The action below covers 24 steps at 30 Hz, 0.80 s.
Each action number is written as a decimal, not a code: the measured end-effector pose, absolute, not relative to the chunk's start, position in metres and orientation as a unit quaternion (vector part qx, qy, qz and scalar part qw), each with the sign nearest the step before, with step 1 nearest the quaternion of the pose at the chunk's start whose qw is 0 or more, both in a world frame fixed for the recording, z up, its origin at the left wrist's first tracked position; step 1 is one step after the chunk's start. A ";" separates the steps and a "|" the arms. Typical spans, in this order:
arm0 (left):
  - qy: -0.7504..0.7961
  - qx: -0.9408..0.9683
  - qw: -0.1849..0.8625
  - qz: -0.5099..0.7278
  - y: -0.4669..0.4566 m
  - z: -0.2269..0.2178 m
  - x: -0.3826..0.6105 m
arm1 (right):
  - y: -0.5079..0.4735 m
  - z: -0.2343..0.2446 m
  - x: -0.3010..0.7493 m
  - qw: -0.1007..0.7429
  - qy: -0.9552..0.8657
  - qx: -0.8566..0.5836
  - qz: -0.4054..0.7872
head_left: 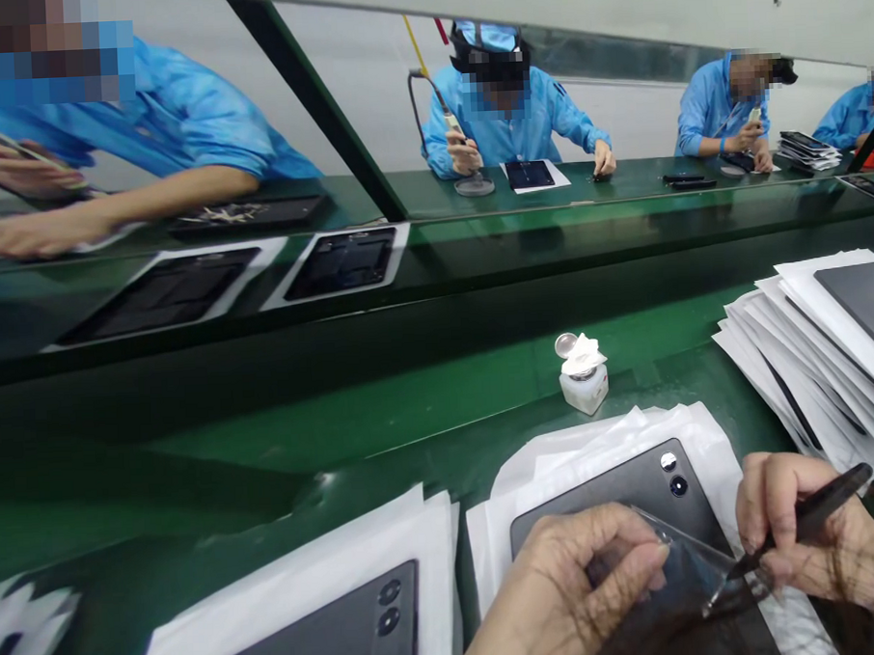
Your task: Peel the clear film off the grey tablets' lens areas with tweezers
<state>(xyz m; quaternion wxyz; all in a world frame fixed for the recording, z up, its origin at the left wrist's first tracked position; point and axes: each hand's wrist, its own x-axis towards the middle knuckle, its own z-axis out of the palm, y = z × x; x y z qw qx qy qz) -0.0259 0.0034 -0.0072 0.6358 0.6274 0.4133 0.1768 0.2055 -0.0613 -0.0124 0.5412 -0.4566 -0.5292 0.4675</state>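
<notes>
My left hand is closed, with thumb and forefinger pinching the edge of a clear plastic film. In my right hand are black tweezers, gripped like a pen, their tips at the right part of the film. Beneath both hands lies a dark grey tablet, back side up, with two round camera lenses near its top corner. White paper sheets are under it. The hands and film cover the tablet's lower part. Strands of hair blur the view at the bottom.
Another dark tablet lies on white sheets to the left. At the right is a stack of sheet-wrapped tablets. A small white bottle with its lid up stands behind. Beyond the green ledge, several co-workers in blue sit working.
</notes>
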 end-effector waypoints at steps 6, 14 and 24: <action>0.405 0.634 0.634 0.175 -0.004 -0.024 -0.026 | -0.029 -0.028 0.196 0.601 -0.353 -0.439 0.567; 0.376 0.611 0.665 0.207 -0.010 -0.030 -0.029 | -0.015 -0.041 0.193 0.618 -0.311 -0.448 0.566; 0.381 0.606 0.679 0.161 -0.001 -0.015 -0.024 | -0.017 -0.040 0.193 0.593 -0.327 -0.478 0.560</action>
